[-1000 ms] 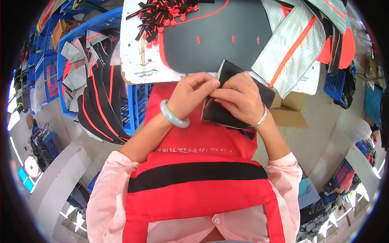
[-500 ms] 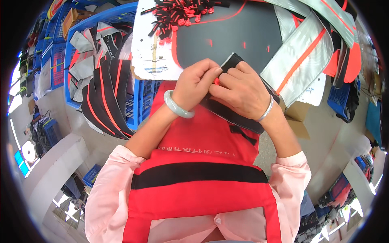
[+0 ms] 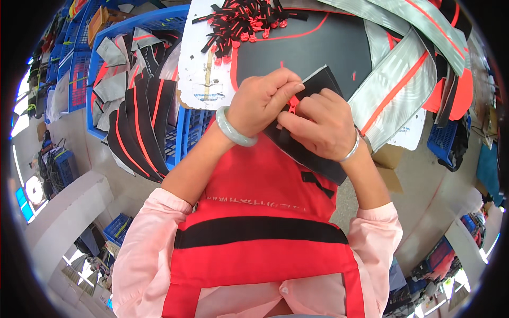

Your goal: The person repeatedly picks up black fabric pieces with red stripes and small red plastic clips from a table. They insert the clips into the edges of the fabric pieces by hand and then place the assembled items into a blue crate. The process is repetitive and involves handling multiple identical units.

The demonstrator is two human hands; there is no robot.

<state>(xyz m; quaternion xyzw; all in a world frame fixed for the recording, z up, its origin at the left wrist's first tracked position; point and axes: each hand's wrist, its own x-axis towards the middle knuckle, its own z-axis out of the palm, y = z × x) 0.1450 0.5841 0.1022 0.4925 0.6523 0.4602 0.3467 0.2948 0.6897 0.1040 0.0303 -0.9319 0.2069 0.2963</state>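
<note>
My left hand (image 3: 263, 102), with a pale bracelet at its wrist, pinches at a small red zipper slider (image 3: 293, 104). My right hand (image 3: 322, 127), wearing a thin metal bangle, is closed around the other side of the slider and the black zipper strip (image 3: 324, 80). Its cut end, with a pale edge, sticks up beyond my fingers, while the rest hangs down under my right hand over the red apron (image 3: 254, 175). My fingertips partly hide the slider, and how far it sits on the strip cannot be made out.
A pile of black tabs with red sliders (image 3: 246, 24) lies at the far side of the dark board (image 3: 297, 50). Silver strips with red lines (image 3: 395, 87) cover its right. On the left, a blue crate (image 3: 183, 135) holds black and silver strips (image 3: 139, 114).
My hands have drawn slightly apart, and the red slider between them shows more. More of the strip's end stands up beyond my fingers. The view has shifted slightly.
</note>
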